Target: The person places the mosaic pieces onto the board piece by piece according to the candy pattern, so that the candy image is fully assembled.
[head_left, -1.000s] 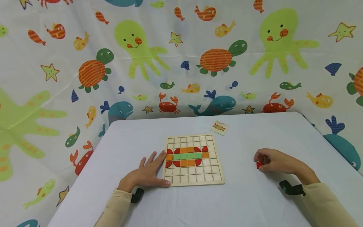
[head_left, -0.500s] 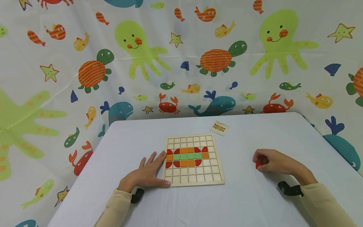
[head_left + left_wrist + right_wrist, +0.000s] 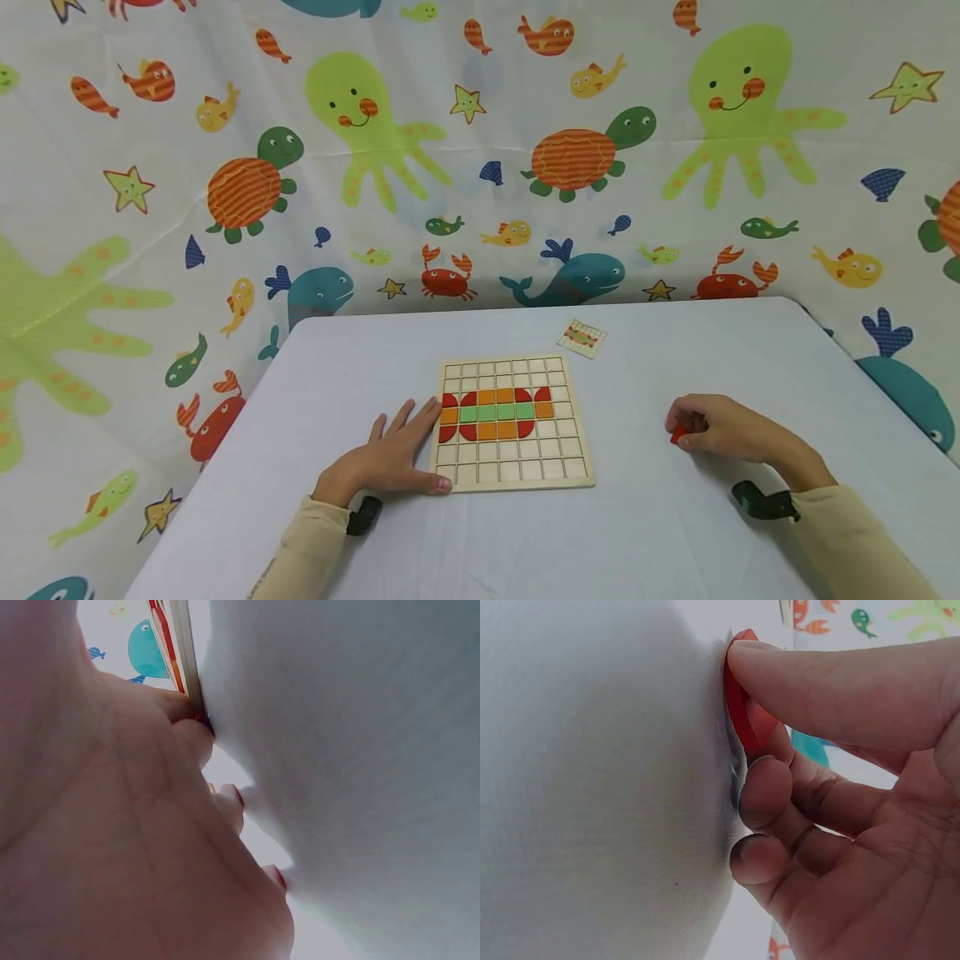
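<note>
A pale wooden grid board (image 3: 510, 473) lies on the white table, with red, orange and green tiles forming a candy-like shape in its upper half. Spread out flat, my left hand (image 3: 390, 462) touches the board's left edge with fingers and thumb; the left wrist view shows the fingertips by that edge. To the right of the board, my right hand (image 3: 731, 429) pinches a small red tile (image 3: 741, 712) between thumb and fingers, close to the tabletop. One side of the tile looks curved. The fingers partly hide it in the head view.
A small pattern card (image 3: 582, 338) with a similar coloured picture lies behind the board's far right corner. A white cloth (image 3: 480, 167) printed with sea animals hangs behind the table (image 3: 360, 358).
My right hand has shifted slightly left with the red tile, which has turned a little between the fingers. The left hand and the board have stayed in place.
</note>
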{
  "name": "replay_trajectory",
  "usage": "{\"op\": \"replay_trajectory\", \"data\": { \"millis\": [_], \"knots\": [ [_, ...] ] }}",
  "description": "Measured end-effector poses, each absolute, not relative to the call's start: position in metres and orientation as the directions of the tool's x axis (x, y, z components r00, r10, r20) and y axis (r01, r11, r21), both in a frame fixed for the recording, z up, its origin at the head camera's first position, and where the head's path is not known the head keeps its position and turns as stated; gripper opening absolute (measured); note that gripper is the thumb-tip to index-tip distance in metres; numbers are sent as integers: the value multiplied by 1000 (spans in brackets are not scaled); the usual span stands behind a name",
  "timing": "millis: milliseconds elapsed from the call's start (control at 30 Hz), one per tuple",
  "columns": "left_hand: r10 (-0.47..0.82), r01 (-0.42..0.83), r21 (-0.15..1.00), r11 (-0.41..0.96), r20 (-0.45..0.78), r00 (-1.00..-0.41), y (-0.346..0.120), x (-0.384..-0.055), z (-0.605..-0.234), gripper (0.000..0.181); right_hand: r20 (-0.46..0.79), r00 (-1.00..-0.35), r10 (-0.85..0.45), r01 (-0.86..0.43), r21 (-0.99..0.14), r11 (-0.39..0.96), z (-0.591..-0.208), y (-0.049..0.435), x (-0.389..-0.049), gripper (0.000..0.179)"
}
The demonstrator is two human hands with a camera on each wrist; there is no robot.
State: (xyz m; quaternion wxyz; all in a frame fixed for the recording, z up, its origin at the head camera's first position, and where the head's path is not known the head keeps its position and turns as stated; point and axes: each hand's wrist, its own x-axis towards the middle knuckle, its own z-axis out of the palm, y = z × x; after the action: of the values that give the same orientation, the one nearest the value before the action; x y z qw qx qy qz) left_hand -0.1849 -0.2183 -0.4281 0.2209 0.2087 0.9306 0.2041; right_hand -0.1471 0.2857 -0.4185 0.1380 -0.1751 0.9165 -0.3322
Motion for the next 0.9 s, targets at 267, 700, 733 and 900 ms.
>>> {"op": "replay_trajectory", "data": {
  "millis": [267,700,733,900],
  "knots": [
    [474,297,461,836,-334,-814,-218,-187,-429,127,-106,-904,-414,-252,-652,716,-417,284,-148,18],
    [472,296,464,835,-329,-818,-218,-184,-428,126,-169,-909,-380,-114,-776,620,-413,281,-150,7],
    [472,296,463,836,-330,-818,-218,-184,-428,126,-165,-909,-383,-116,-783,612,-414,281,-150,7],
    [470,293,462,837,-335,-817,-218,-185,-427,127,-123,-916,-381,-143,-789,598,-418,278,-151,11]
  ]
}}
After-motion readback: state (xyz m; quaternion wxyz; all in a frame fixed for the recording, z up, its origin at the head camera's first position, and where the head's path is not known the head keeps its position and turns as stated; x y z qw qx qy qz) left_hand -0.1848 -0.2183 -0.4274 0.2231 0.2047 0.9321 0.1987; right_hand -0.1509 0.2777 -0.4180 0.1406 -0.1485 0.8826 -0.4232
